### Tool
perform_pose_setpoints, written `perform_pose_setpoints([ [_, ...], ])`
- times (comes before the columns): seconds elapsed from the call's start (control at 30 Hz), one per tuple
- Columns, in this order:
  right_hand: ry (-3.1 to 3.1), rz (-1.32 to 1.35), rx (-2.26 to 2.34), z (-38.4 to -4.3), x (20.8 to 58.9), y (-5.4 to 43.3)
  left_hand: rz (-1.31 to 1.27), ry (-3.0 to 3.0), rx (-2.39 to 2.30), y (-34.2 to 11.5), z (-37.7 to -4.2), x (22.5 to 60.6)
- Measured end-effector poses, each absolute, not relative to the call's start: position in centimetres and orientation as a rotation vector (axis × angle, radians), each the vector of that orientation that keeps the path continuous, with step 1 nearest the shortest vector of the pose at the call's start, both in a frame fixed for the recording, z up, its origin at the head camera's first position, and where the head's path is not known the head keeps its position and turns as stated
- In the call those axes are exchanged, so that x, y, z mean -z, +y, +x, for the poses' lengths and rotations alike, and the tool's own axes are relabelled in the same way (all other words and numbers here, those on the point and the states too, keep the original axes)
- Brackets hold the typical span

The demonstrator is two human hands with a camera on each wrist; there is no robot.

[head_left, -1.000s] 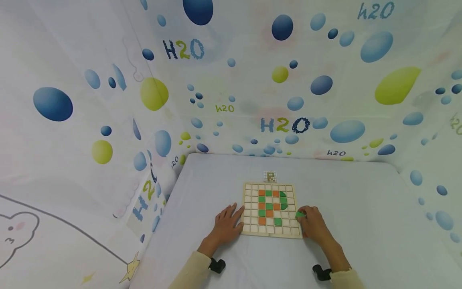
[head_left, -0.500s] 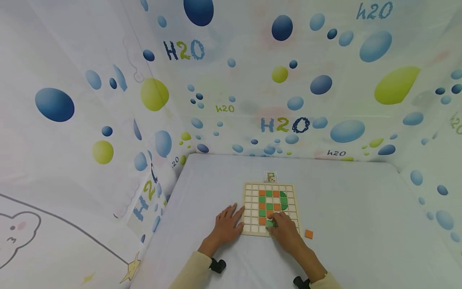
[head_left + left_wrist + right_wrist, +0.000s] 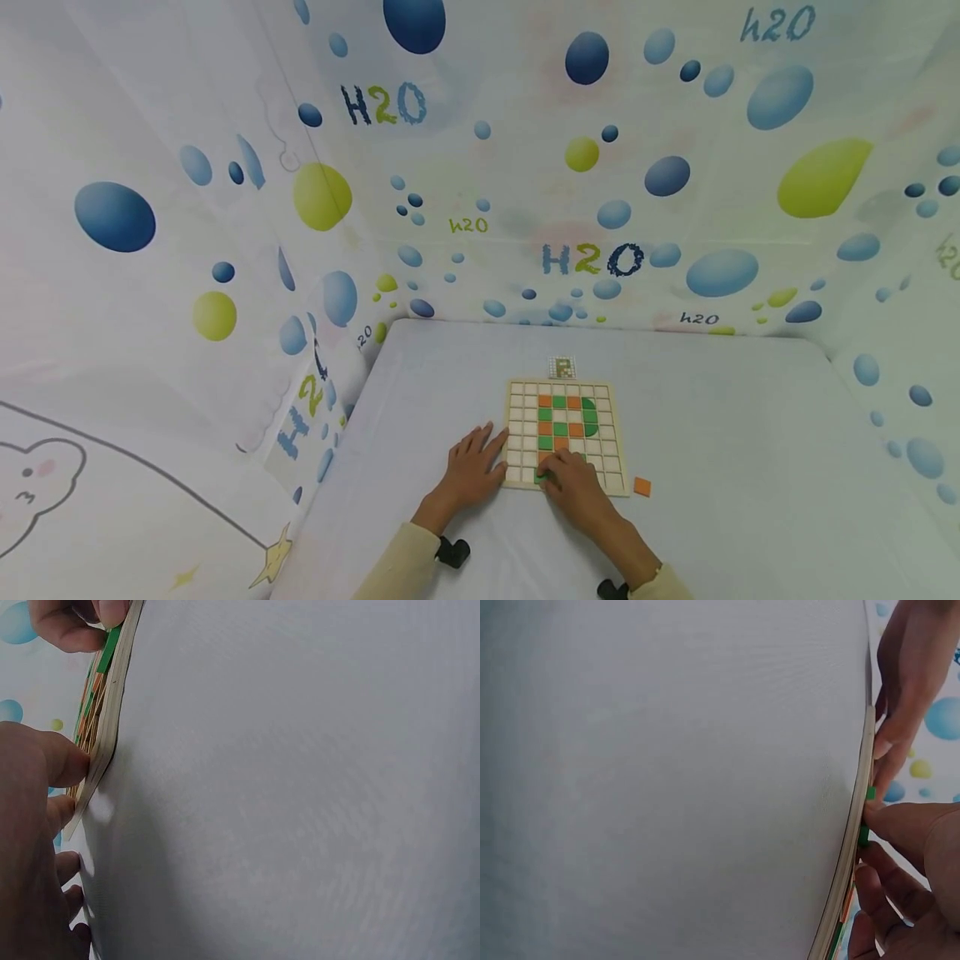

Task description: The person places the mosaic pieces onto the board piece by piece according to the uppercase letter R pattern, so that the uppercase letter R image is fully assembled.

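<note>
The wooden grid board lies on the white-covered table, with orange and green square tiles and rounded green pieces forming a P-like pattern. Flat along its left edge rests my left hand, fingers spread, thumb and fingertips at the rim. At the front row my right hand pinches a green square tile between thumb and fingers, beneath the orange tile of the left column. In the left wrist view the green tile stands tilted above the board's rim. My right fingers hide part of the lower pattern.
One loose orange tile lies on the table just right of the board. A small pattern card sits behind the board's far edge. Printed curtains enclose the table at the back and sides.
My right hand has come from the board's right side to its front row, bringing the green tile leftward and uncovering the loose orange tile. The left hand stays in place.
</note>
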State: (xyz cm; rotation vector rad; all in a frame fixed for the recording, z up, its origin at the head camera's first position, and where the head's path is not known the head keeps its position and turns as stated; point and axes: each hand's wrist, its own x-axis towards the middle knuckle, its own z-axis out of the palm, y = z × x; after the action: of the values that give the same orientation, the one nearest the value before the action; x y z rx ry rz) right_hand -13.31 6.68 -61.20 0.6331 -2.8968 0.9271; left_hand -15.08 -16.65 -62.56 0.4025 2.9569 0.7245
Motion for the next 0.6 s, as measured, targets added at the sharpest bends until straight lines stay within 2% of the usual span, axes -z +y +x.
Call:
perform_pose_setpoints([
  [0.6, -2.844, 0.636, -0.767, -13.08, 60.95, 6.99, 0.416, 2.985, -0.733, -16.87, -15.27, 63.53],
])
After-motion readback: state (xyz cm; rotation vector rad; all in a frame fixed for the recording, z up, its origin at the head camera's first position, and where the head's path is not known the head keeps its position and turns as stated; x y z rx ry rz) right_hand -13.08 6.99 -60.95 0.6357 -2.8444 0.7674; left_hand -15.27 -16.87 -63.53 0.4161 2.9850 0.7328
